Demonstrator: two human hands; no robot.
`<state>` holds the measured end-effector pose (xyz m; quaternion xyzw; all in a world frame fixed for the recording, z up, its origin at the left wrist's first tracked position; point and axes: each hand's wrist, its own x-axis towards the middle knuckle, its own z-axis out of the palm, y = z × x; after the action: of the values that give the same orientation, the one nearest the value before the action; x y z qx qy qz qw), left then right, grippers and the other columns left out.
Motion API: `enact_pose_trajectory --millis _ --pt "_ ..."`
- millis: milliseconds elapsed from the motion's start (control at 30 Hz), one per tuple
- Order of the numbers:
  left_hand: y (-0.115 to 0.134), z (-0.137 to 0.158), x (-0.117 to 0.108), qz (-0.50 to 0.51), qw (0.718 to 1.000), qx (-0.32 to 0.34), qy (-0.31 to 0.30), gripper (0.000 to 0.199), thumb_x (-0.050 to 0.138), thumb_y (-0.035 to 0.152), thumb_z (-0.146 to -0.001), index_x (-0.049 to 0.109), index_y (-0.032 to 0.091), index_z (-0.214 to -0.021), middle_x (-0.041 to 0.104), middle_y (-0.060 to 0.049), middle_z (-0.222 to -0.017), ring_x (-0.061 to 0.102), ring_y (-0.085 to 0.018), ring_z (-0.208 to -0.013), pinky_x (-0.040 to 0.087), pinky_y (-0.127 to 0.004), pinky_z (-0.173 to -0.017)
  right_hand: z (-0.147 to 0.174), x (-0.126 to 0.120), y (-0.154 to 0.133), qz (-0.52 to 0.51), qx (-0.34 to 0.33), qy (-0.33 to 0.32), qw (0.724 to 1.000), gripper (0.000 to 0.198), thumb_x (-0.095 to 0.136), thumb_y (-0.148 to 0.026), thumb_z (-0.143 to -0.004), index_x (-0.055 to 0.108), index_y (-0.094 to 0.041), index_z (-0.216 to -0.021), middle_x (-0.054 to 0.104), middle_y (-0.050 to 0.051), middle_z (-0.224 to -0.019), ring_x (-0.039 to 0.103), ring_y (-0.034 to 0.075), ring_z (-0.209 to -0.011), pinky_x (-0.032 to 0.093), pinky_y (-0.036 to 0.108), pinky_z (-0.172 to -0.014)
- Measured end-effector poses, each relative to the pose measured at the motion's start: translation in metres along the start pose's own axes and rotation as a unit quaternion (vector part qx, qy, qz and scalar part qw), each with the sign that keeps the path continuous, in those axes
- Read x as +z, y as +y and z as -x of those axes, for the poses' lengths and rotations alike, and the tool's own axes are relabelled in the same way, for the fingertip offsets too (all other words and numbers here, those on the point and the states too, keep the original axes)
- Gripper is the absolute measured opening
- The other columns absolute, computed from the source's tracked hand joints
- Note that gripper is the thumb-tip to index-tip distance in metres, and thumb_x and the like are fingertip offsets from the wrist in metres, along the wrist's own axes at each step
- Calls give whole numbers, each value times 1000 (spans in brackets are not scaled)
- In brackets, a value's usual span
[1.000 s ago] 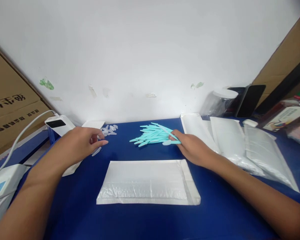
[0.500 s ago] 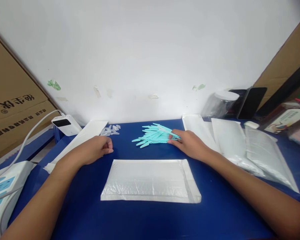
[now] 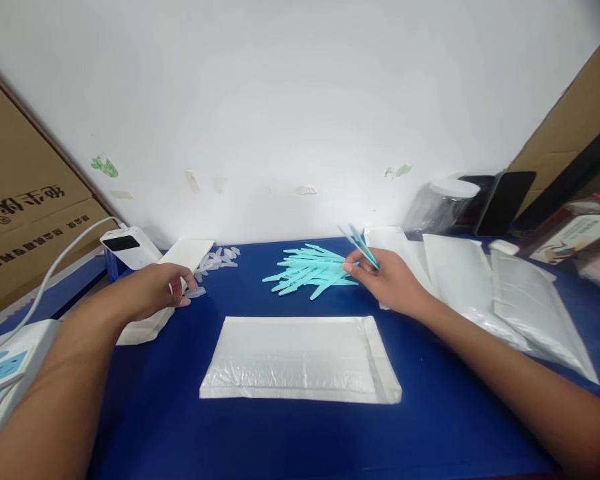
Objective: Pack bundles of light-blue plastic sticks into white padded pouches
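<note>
Slim turquoise sticks, shaped like eyebrow razors, lie in a loose pile [image 3: 307, 267] near the wall. My right hand [image 3: 387, 280], at the right end of that pile, pinches a few turquoise eyebrow razors [image 3: 361, 245], their ends pointing up and left. On the left, my left hand [image 3: 165, 287] hovers low with its thumb and fingers bent but apart. At its fingertips lies a small translucent plastic piece [image 3: 196, 292]; I cannot tell whether they touch it. Several more translucent pieces [image 3: 220, 259] are heaped just beyond. A white bubble mailer [image 3: 293, 360] rests flat in front of me.
A white envelope [image 3: 190, 251] lies partly under my left arm. White bubble mailers [image 3: 540, 307] overlap at the right. Behind them stand a lidded clear jar [image 3: 443, 203] and a dark phone [image 3: 506, 203]. At the left are a cabled white device [image 3: 133, 248] and a power strip [image 3: 10, 367].
My right hand has raised a few eyebrow razors off the pile and tilted them upward. My left hand has moved left, its fingers parting, and some translucent pieces have shifted nearer to it.
</note>
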<state>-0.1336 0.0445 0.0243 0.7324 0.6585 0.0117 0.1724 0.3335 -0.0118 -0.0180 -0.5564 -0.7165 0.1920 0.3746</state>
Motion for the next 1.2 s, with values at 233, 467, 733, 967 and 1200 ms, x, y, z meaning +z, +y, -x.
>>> enact_pose_trajectory --millis 233,467,733,967,1200 --pt "12 -4 2 -32 999 9 -3 34 71 51 -64 74 25 -84 74 -5 -80 68 -28 -74 45 -34 -65 3 -4 -8 -26 19 12 999 31 63 -49 -95 69 -19 -89 35 -7 -61 39 14 -56 34 29 -60" --pt "34 0 9 16 995 85 -53 35 70 57 -76 74 24 -84 76 -6 -83 68 -28 -79 49 -35 -71 7 -1 -11 -49 22 -14 998 35 63 -54 -96 69 -20 -90 38 -6 -64 38 14 -59 32 30 -60" --pt "88 15 25 91 975 203 -20 33 62 55 -95 70 23 -93 75 -3 -94 67 -23 -87 50 -33 -79 12 -1 -22 -113 36 -80 990 35 67 -54 -95 68 -20 -88 29 -8 -64 31 13 -59 30 29 -60" --pt "105 20 34 134 968 212 0 30 66 54 -97 73 25 -96 77 -2 -100 68 -22 -88 51 -34 -81 14 0 -19 -108 27 -97 989 38 67 -57 -94 69 -20 -86 28 -8 -65 32 13 -59 30 28 -58" --pt "111 22 38 150 963 226 -15 28 67 52 -98 74 25 -96 77 0 -96 68 -20 -87 51 -32 -80 16 -1 -20 -112 23 -106 988 35 68 -54 -95 70 -20 -86 27 -9 -63 31 12 -57 33 28 -59"
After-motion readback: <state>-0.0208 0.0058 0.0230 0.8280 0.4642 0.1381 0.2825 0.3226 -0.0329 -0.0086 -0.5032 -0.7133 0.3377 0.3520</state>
